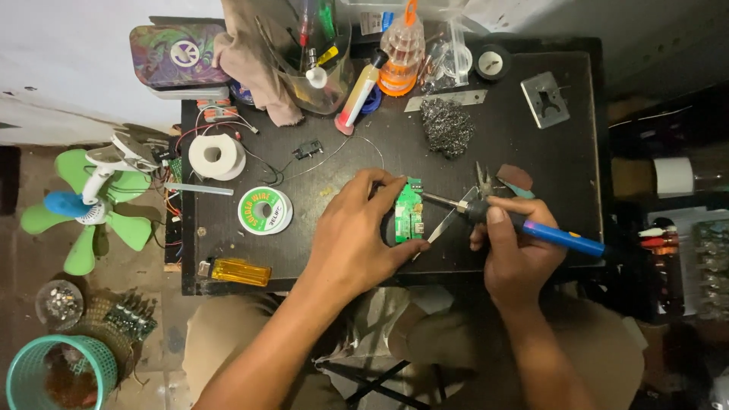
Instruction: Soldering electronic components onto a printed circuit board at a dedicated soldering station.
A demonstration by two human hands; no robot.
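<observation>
my left hand point(357, 235) fingers curled, thumb and fingertips pinching one small green circuit board point(408, 211) at the middle of the black table point(562, 159). my right hand point(510, 250) fingers closed round one blue-handled soldering iron point(524, 225), tip near the board's right edge. two solder spools: white point(216, 156), green-labelled point(264, 210).

Open dark tabletop point(524, 144) is lying right of the steel wool point(447, 126) and left of the circuit board point(408, 212) — down to the yellow lighter point(240, 271). The back edge is crowding up — clear container point(315, 68), glue bottle point(361, 91), cloth point(254, 61). The solder spool point(264, 210) and tape roll point(216, 156) are blocking the left.
</observation>
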